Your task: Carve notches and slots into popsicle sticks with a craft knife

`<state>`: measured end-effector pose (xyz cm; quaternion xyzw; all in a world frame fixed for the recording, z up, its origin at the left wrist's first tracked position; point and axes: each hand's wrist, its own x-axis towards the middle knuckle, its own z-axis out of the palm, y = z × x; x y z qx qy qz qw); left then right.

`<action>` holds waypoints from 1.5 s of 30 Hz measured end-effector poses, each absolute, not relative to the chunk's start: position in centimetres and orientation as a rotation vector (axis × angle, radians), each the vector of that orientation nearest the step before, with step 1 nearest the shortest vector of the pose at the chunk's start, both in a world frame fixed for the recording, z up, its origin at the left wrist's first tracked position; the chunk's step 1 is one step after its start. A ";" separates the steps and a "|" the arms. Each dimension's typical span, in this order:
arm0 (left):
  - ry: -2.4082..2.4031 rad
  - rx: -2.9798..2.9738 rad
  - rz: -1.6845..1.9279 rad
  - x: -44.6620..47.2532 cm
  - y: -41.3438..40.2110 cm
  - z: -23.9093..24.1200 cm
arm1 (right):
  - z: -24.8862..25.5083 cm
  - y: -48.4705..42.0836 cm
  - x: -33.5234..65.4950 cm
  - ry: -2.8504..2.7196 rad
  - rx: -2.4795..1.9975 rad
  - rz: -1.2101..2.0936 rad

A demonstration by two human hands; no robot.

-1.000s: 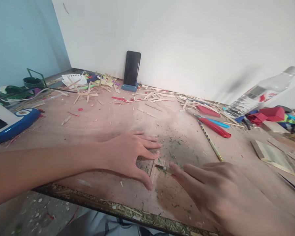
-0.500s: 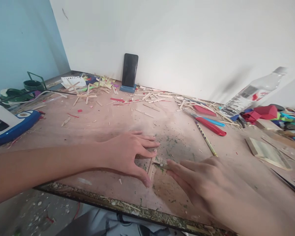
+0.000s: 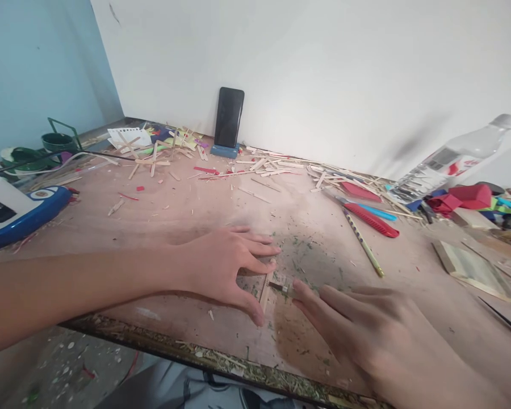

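- Wooden stick [image 3: 266,292]: flat on the tabletop [image 3: 174,221], near its front edge, partly covered by the left hand [image 3: 221,264].
- Progress, as I judge it from my remote view: stick placed and steadied, small blade [image 3: 276,286] brought up to it. Looks like cutting or scoring in hand.
- Left to do: I see no cut clean through and no piece parted from the stick, so I log the cut as unfinished. Any score mark is too small for me to read.
- Long axis: runs away from the wearer, far end leaning slightly right, near end by the left thumb. Blade points left, roughly square across that axis, its tip at the stick's right edge; firm contact I cannot confirm.
- Hands: apart from each other. Left lies palm down, fingers spread, index finger and thumb bearing on the stick. Right hand [image 3: 366,318] is closed around the blade's handle, most of which I cannot see.
- Nearby: pencil [image 3: 361,241] and red cutter [image 3: 372,220] lie beyond the right hand, both untouched; loose sticks [image 3: 262,165] lie along the wall.
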<state>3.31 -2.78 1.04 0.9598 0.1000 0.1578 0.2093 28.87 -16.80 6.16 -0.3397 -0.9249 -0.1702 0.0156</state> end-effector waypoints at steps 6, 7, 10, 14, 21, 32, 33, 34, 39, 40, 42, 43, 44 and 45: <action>0.271 2.675 0.448 3.4 -2.8 1.0 | 4.9 -17.0 29.0 -2.812 -1.029 -0.603; 0.272 2.674 0.445 3.4 -2.8 1.0 | 4.9 -17.0 29.0 -2.808 -1.035 -0.610; 0.277 2.679 0.444 3.4 -2.8 1.1 | 4.9 -17.0 28.9 -2.811 -1.037 -0.656; 0.280 2.689 0.450 3.4 -2.8 1.2 | 5.4 -17.0 29.0 -2.840 -1.009 -0.682; 0.289 2.668 0.435 3.3 -2.8 1.1 | 6.2 -16.3 29.2 -2.863 -1.002 -0.607; 0.282 2.674 0.416 3.5 -2.7 1.1 | 7.3 -14.7 29.2 -2.947 -0.997 -0.515; 0.281 2.675 0.412 3.5 -2.7 1.2 | 7.4 -14.4 29.3 -2.963 -0.973 -0.495; 0.280 2.674 0.409 3.5 -2.7 1.2 | 7.5 -14.1 29.3 -2.982 -0.951 -0.461; 0.273 2.660 0.404 3.5 -2.7 1.2 | 7.3 -13.0 30.2 -2.989 -0.830 -0.390; 0.274 2.656 0.406 3.4 -2.7 1.2 | 7.1 -12.8 30.4 -2.977 -0.806 -0.400; 0.277 2.648 0.415 3.4 -2.7 1.1 | 6.8 -12.7 30.7 -2.956 -0.778 -0.425; 0.278 2.647 0.416 3.3 -2.7 1.1 | 6.7 -12.7 30.9 -2.948 -0.774 -0.432; 0.277 2.649 0.415 3.3 -2.7 1.1 | 6.6 -12.7 30.9 -2.941 -0.778 -0.432; 0.275 2.651 0.416 3.3 -2.7 1.1 | 6.5 -12.7 31.0 -2.938 -0.792 -0.420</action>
